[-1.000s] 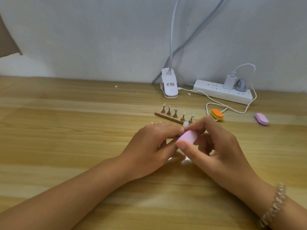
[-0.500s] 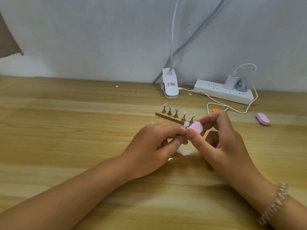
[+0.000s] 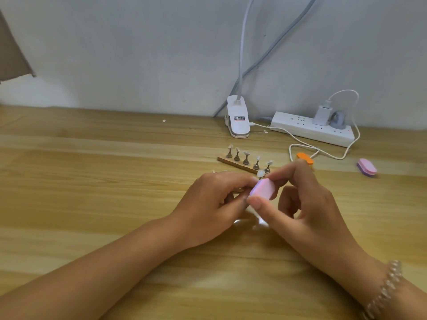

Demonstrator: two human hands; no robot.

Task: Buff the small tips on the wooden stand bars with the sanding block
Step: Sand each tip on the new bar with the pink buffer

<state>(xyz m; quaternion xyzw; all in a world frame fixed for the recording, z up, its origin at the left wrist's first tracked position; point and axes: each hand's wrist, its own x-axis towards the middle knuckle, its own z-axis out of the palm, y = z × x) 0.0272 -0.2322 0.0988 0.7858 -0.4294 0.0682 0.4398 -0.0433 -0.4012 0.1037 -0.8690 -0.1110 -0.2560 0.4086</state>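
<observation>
My right hand (image 3: 300, 204) pinches a small pink sanding block (image 3: 263, 189) between thumb and fingers, just below a clear tip (image 3: 260, 173) that sticks up between my hands. My left hand (image 3: 215, 204) is curled over a second wooden stand bar, which is almost wholly hidden beneath it; its fingertips meet the block. Behind my hands lies a wooden stand bar (image 3: 233, 163) carrying several small metal pegs with clear tips (image 3: 245, 154).
An orange sanding block (image 3: 305, 158) peeks out behind my right fingers. A pink and purple block (image 3: 367, 167) lies at the right. A white clip lamp base (image 3: 238, 121), power strip (image 3: 312, 130) and white cable (image 3: 323, 153) sit near the wall.
My right hand has drawn the pink block back toward me and down from the tip, after pushing it up and away half a second ago. My left hand stays put.
</observation>
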